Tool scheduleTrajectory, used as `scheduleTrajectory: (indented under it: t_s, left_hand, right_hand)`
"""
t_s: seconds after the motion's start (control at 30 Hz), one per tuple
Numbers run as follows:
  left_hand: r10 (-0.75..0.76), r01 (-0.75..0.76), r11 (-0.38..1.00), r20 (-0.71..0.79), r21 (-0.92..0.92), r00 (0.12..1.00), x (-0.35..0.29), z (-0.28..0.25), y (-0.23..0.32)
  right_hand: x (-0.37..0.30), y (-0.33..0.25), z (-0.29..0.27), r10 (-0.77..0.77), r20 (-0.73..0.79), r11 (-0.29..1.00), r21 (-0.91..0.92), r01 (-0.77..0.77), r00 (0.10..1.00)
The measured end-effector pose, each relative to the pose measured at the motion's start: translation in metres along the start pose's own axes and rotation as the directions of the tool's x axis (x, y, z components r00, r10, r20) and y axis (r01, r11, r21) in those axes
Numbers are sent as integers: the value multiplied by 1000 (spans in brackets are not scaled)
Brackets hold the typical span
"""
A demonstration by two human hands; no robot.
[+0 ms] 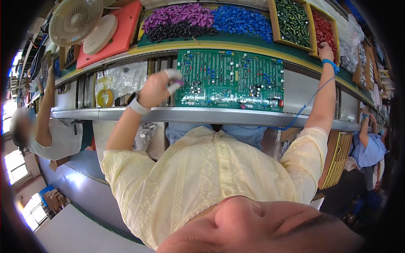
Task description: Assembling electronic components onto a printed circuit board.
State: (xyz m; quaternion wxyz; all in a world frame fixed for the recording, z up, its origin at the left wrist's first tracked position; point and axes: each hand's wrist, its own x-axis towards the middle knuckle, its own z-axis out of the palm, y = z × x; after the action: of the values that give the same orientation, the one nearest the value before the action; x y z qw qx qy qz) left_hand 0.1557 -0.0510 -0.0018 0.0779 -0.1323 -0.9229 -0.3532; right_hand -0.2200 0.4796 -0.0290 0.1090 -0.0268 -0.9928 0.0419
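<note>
A green circuit board (230, 80) dotted with small parts lies across the line in front of me. At its left edge my left hand (156, 89), with white covers on thumb and finger, pinches a small purple component (180, 82). My right hand (325, 52) reaches far right to the near end of a box of red components (324, 30). Its fingers are curled together at the red parts; what they grip is hidden. A blue wrist strap (330, 64) with a coiled cord circles that wrist.
Behind the board lie heaps of purple (181, 15), black (177, 31) and blue components (242, 22), beside a box of green ones (292, 22). A yellow tape roll (104, 98) sits left of the board. A fan (76, 20) stands far left. Co-workers sit on both sides.
</note>
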Motion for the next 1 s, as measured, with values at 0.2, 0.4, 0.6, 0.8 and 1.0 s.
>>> scheduleTrajectory:
  t_s: [0.2,0.4,0.6,0.8,1.0]
  left_hand:
    - [27,-39,997,170,68,985,-37,22,-9]
    - [100,-122,971,116,206,988,-44,28,-14]
    - [102,-151,953,190,261,976,-41,25,-12]
    - [193,-236,946,196,223,961,-40,23,-9]
    - [238,-290,925,221,246,946,-33,27,-11]
  right_hand:
    - [-5,3,2,45,-7,999,-2,-45,999]
    - [-7,-8,-4,-9,17,995,-97,11,1000]
    - [3,-2,-3,73,78,996,-60,-68,994]
    - [-24,-14,-13,100,-169,995,49,-93,981]
    - [-101,-76,-51,-79,-209,499,838,220,975]
